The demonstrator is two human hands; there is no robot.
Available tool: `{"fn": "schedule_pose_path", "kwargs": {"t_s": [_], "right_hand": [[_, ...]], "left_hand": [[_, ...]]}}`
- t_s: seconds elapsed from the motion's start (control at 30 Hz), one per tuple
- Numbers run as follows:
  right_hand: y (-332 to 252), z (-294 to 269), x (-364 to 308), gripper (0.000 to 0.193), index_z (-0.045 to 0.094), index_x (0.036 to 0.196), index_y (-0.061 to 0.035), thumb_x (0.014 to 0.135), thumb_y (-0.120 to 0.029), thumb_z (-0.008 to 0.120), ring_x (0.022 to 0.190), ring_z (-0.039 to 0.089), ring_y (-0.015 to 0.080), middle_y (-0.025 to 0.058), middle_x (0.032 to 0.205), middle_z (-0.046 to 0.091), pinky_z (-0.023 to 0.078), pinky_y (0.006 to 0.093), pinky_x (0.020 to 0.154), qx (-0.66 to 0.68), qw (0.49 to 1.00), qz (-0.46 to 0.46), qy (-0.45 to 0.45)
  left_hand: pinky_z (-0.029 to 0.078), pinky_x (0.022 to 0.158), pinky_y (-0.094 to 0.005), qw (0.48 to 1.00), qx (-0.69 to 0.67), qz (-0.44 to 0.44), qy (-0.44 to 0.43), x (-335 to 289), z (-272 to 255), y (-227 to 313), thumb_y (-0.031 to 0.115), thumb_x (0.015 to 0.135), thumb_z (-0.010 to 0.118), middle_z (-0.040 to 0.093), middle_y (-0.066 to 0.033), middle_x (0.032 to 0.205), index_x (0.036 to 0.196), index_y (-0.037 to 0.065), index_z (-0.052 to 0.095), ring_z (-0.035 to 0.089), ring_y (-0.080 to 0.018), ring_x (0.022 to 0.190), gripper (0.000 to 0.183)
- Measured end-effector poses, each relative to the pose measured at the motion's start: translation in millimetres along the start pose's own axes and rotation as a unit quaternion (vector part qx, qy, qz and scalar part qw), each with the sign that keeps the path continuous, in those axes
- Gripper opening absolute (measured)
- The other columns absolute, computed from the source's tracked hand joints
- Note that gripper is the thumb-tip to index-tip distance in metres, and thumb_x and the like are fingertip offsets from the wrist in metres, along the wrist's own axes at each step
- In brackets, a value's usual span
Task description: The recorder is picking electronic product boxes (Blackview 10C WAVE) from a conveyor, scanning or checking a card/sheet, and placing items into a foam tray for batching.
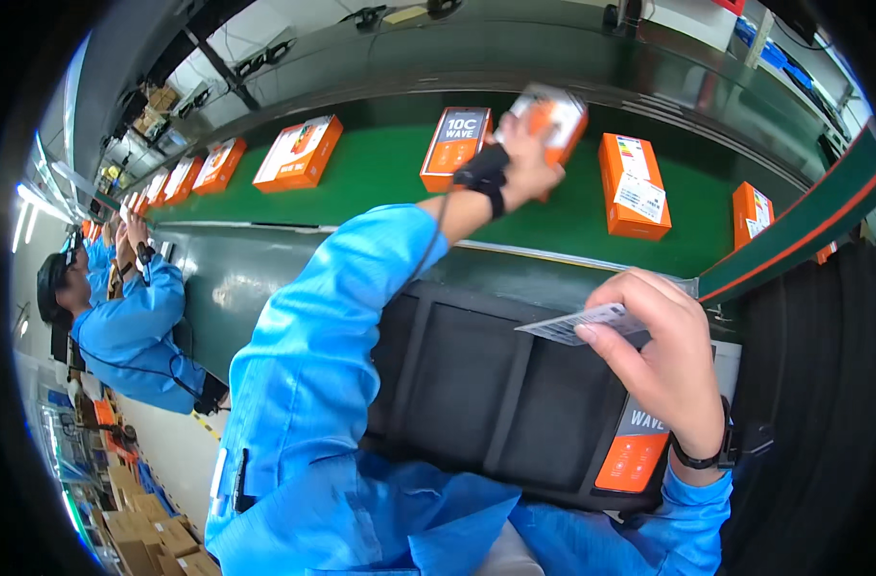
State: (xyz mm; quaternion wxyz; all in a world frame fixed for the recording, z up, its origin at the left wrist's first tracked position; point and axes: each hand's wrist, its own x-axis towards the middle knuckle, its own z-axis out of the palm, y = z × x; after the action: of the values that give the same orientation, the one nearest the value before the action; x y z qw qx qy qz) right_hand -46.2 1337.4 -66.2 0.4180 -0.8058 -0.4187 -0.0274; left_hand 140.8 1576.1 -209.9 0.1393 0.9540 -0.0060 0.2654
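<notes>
My left hand (528,165) reaches across a green conveyor belt (380,158), its fingers round an orange and white box (565,125) that is tilted and blurred. Just left of that box lies a grey and orange box (455,144) on the belt. Between thumb and fingers, my right hand (661,341) pinches a thin sheet of printed labels (582,324). Below it is a black tray (467,374) with divider ridges, in front of me. Another grey and orange box (638,444) rests at the tray's right side, partly covered by my right hand and wrist.
More orange boxes stand along the belt, such as a labelled one (636,187) at the right and a white-topped one (301,154) at the left. A slanted green band (803,221) rises at the right. A co-worker (121,307) in blue works further left.
</notes>
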Motion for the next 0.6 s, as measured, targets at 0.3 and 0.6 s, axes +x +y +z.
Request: {"fn": "schedule_pose_path", "kwargs": {"t_s": [0.3,0.6], "right_hand": [[5,12,9,0.02,0.059,0.088,-0.0015,0.078,-0.015,0.07,0.078,0.059,0.0318,0.0123,0.08,0.059,0.046,0.0385,0.068,-0.019,0.999,-0.011,0.027],[4,29,22,0.021,0.058,0.089,0.0003,0.077,-0.012,0.069,0.081,0.058,0.0345,0.0143,0.082,0.059,0.046,0.0392,0.07,-0.021,0.999,-0.006,0.035]], "left_hand": [[0.033,0.105,-0.0546,0.989,0.076,-0.101,-0.077,6,-55,-98,0.039,0.068,0.067,0.039,-0.0143,0.146,0.132,0.023,0.055,0.032,-0.0388,0.132,0.067],[0.028,0.108,-0.0516,0.982,0.141,-0.105,-0.069,6,-22,-109,0.041,0.074,0.063,0.026,-0.0264,0.148,0.138,0.016,0.047,0.023,-0.0507,0.13,0.07]]}}
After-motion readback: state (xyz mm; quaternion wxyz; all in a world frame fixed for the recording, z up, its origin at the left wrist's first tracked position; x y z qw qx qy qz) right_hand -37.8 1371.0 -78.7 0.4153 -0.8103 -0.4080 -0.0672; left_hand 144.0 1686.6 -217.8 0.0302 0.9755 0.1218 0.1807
